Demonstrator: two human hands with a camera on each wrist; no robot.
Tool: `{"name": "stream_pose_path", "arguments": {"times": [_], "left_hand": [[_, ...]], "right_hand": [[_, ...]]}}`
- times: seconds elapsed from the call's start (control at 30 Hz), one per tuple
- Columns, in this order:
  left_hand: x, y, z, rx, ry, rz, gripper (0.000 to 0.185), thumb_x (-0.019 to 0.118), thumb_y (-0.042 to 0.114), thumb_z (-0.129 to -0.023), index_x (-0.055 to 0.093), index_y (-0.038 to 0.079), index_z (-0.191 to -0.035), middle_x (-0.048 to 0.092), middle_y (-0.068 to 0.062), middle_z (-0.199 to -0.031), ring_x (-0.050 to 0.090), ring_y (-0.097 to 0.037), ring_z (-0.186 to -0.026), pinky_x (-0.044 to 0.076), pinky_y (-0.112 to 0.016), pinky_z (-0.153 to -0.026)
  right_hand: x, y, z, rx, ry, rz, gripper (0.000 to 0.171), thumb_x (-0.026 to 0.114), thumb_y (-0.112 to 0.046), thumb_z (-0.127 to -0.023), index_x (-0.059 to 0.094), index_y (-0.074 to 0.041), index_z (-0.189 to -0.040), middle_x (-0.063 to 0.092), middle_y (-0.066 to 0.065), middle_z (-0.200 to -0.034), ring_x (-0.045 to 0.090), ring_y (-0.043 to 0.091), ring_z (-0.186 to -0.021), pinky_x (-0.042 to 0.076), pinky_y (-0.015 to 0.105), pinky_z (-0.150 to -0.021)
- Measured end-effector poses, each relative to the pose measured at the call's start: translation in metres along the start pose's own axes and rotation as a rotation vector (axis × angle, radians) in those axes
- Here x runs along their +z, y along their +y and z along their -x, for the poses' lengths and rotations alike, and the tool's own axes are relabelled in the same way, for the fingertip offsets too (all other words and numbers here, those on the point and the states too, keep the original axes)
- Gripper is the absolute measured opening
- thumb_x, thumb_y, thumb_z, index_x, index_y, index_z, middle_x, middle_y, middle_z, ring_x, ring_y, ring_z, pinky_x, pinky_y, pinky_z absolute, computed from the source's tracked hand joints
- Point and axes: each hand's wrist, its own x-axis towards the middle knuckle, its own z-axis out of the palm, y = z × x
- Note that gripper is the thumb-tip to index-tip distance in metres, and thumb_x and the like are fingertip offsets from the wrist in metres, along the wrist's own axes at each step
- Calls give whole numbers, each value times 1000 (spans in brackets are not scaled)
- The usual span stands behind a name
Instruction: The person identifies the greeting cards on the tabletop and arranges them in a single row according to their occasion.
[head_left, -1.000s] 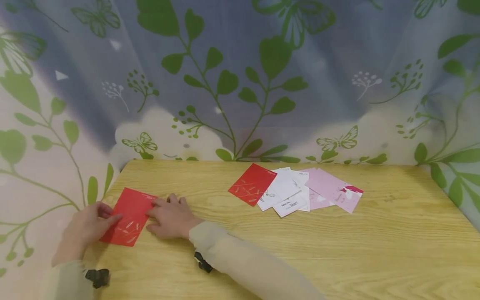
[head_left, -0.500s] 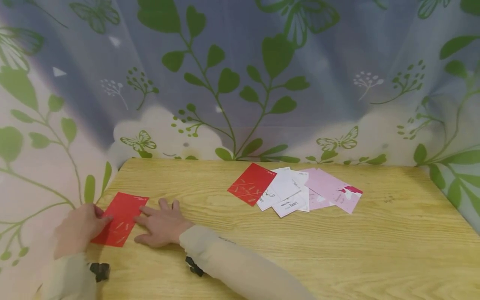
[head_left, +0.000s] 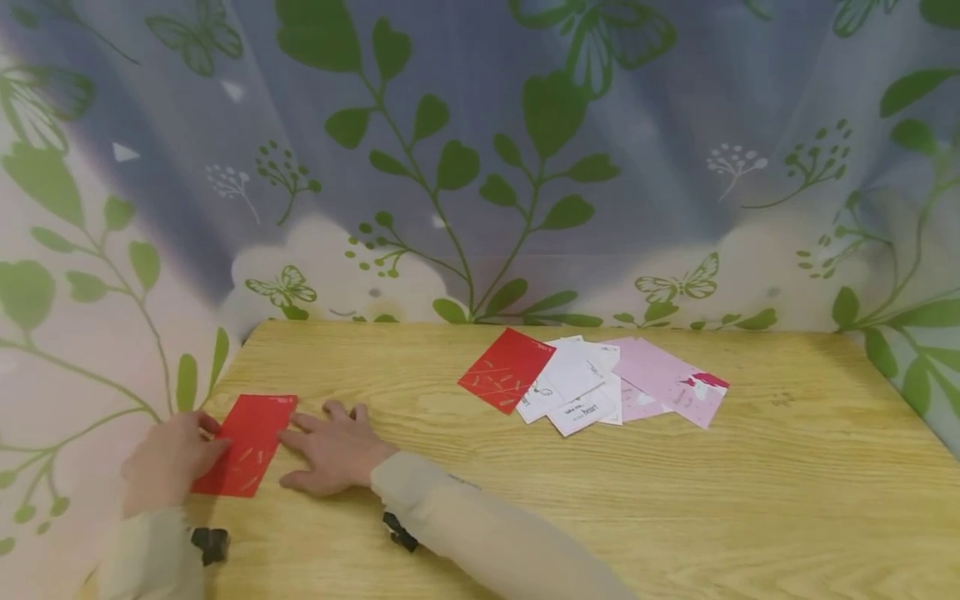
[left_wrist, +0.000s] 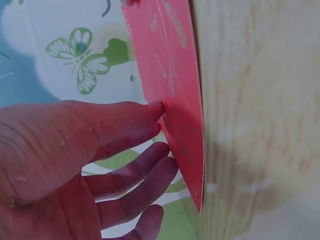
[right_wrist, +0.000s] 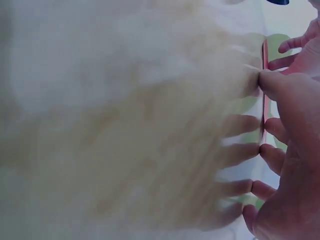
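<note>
A red card (head_left: 247, 446) with pale markings lies at the left edge of the wooden table (head_left: 525, 500), partly overhanging it. My left hand (head_left: 213, 442) pinches the overhanging side. In the left wrist view the thumb sits on the red card (left_wrist: 170, 75) and the fingers (left_wrist: 150, 160) reach under it. My right hand (head_left: 300, 437) lies flat on the table, its straight fingertips touching the card's right edge. The right wrist view shows the card (right_wrist: 263, 95) edge-on, next to my right hand (right_wrist: 265, 150).
Several cards lie fanned at the back middle of the table: a red card (head_left: 506, 369), white cards (head_left: 573, 387) and pink cards (head_left: 667, 379). A curtain with a leaf and butterfly print (head_left: 480, 167) hangs behind the table and along its left side.
The red card has slid a little left and toward me, out over the table edge. Both hands moved with it, and the right hand's fingers now sit at its right edge.
</note>
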Motion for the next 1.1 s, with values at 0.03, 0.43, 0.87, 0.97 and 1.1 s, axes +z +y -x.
{"name": "stream_pose_path", "arguments": {"times": [0.03, 0.43, 0.87, 0.97, 1.1], "left_hand": [[0, -1, -1, 9, 3, -5, 37, 67, 24, -90, 65, -2, -115, 68, -31, -106, 64, -45, -89, 49, -57, -68], [-6, 13, 2, 133, 117, 25, 39, 59, 28, -95, 64, -3, -118, 70, -26, -110, 67, -40, -91, 49, -48, -65], [12, 79, 9, 357, 235, 233, 39, 60, 35, -102, 66, 5, -125, 72, -19, -119, 72, -36, -99, 57, -50, -79], [17, 88, 11, 373, 261, 254, 39, 60, 36, -102, 67, 6, -125, 72, -18, -121, 73, -33, -98, 57, -47, -76], [21, 98, 12, 394, 280, 276, 36, 62, 32, -101, 67, 5, -124, 70, -18, -121, 72, -33, -99, 57, -49, -77]], "right_hand": [[-1, 2, 1, -3, -2, -12, 63, 44, -67, -100, 27, -49, -158, 24, -21, -168, 27, 18, -154, 33, 40, -108], [-12, 51, 24, -122, 82, -223, 54, 51, -42, -104, 47, -20, -154, 45, -2, -161, 38, 11, -151, 27, 33, -126], [-18, 105, 71, -30, 201, -375, 44, 56, -38, -104, 62, -14, -140, 61, 1, -145, 53, 22, -138, 38, 40, -120], [-20, 115, 79, 19, 238, -342, 44, 56, -40, -103, 63, -15, -139, 62, 2, -143, 55, 26, -133, 44, 42, -113], [-20, 130, 89, 76, 277, -281, 45, 57, -43, -102, 64, -17, -138, 62, 2, -141, 56, 28, -130, 47, 45, -110]]}}
